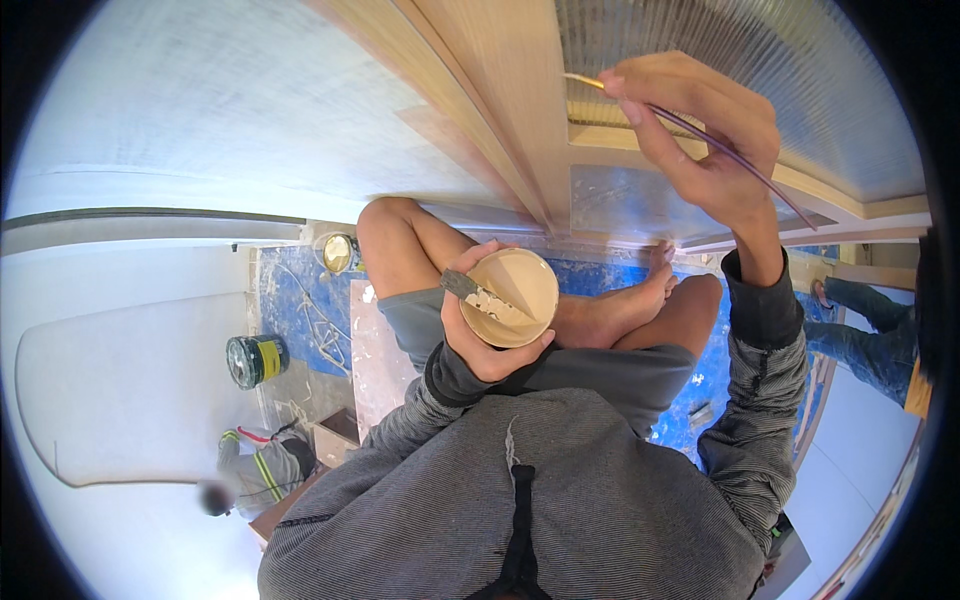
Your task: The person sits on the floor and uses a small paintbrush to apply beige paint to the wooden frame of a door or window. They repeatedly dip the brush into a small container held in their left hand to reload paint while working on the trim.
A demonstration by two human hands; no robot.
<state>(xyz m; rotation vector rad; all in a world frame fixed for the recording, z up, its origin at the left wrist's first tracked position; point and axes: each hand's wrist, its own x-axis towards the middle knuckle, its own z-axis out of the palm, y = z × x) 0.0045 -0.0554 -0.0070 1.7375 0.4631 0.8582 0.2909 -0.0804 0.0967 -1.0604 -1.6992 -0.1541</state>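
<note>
My left hand is wrapped round a small round bowl of cream paint, held over my lap. Across the bowl's left side lies a flat tool with a grey end, smeared with cream; I cannot make out its exact kind. Raised at upper right, my right hand pinches a thin paintbrush with a dark purple handle and a pale tip. That tip is at the edge of a wooden frame beside ribbed glass; whether it touches the wood I cannot tell.
A pale panel rises at left. Blue sheeting covers part of the floor, with an open tin and a dark bucket there. One person is at lower left; another person's legs show at right.
</note>
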